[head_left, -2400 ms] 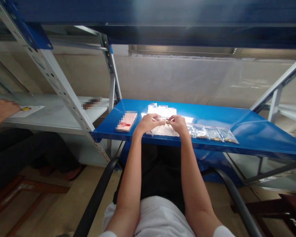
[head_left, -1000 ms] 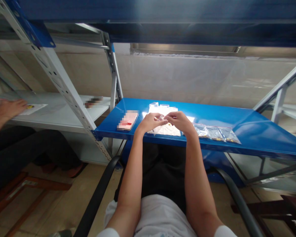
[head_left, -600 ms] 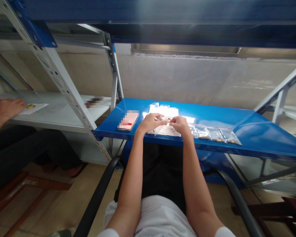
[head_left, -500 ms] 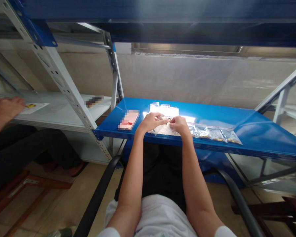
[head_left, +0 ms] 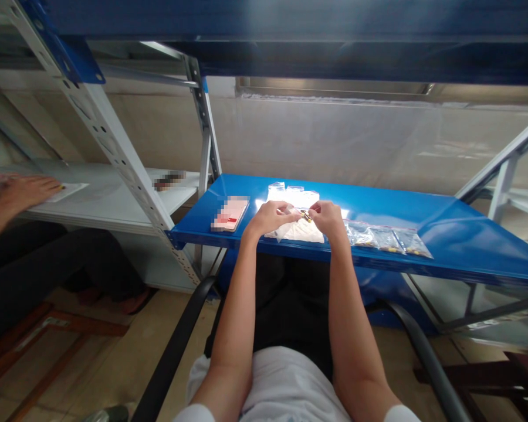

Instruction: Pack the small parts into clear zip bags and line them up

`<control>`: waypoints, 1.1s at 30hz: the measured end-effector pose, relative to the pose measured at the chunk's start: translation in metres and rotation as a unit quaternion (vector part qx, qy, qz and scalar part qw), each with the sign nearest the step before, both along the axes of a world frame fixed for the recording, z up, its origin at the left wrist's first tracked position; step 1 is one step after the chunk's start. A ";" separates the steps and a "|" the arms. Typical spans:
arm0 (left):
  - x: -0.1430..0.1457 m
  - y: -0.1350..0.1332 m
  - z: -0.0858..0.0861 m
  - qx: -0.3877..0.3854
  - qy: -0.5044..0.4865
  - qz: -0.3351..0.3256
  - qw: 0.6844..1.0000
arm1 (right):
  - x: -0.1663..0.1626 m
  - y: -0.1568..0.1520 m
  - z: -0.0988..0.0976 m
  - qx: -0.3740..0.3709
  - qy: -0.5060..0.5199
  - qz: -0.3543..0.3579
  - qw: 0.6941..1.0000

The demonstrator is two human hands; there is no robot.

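My left hand (head_left: 269, 217) and my right hand (head_left: 328, 217) meet over the front of a blue shelf (head_left: 444, 234). Both pinch a small clear plastic bag (head_left: 290, 223), and a tiny yellow-and-dark part (head_left: 305, 215) shows between the fingertips. Under the hands lies a white sheet or flat bag (head_left: 305, 233). A stack of empty clear bags (head_left: 293, 195) lies just behind the hands. To the right, a row of filled small bags (head_left: 389, 239) lies along the shelf's front edge.
A pink flat object (head_left: 229, 213) lies on the shelf left of my hands. Grey rack uprights (head_left: 114, 152) separate this bay from a white shelf (head_left: 110, 202), where another person's hand (head_left: 24, 190) rests. Black chair arms (head_left: 171, 351) flank my lap.
My right hand shifted left over the bag, drew back right, then lifted slightly with the small part at its fingertips. The other person's hand moved a little on the white shelf.
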State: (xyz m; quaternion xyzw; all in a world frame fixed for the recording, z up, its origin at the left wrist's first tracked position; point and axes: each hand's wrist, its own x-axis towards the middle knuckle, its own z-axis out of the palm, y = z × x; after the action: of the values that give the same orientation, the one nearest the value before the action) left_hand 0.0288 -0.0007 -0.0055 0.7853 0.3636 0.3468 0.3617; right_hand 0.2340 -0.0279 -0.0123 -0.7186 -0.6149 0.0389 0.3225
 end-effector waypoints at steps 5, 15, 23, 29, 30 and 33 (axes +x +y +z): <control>0.001 -0.001 0.001 0.005 -0.011 -0.020 1.000 | 0.000 -0.015 0.026 0.057 0.080 0.065 0.993; -0.001 0.000 0.001 0.010 -0.027 -0.047 0.998 | -0.014 -0.029 0.042 0.024 0.113 0.199 0.973; 0.000 -0.001 0.001 0.003 -0.031 -0.039 0.999 | -0.003 -0.022 0.032 0.017 0.160 0.202 0.966; 0.000 0.000 -0.001 0.009 -0.027 -0.014 0.999 | 0.000 -0.004 0.009 -0.018 0.104 0.071 0.992; 0.000 0.000 -0.001 0.015 -0.024 -0.004 1.000 | -0.001 0.000 0.003 -0.030 0.087 0.060 0.994; -0.002 0.002 -0.001 0.029 -0.013 0.033 0.999 | -0.009 0.009 -0.014 -0.043 0.039 0.040 0.998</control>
State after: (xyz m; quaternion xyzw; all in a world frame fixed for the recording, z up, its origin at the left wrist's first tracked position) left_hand 0.0266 0.0014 -0.0068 0.7786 0.3744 0.3785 0.3322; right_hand 0.2251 -0.0191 -0.0260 -0.7047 -0.6277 0.1062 0.3131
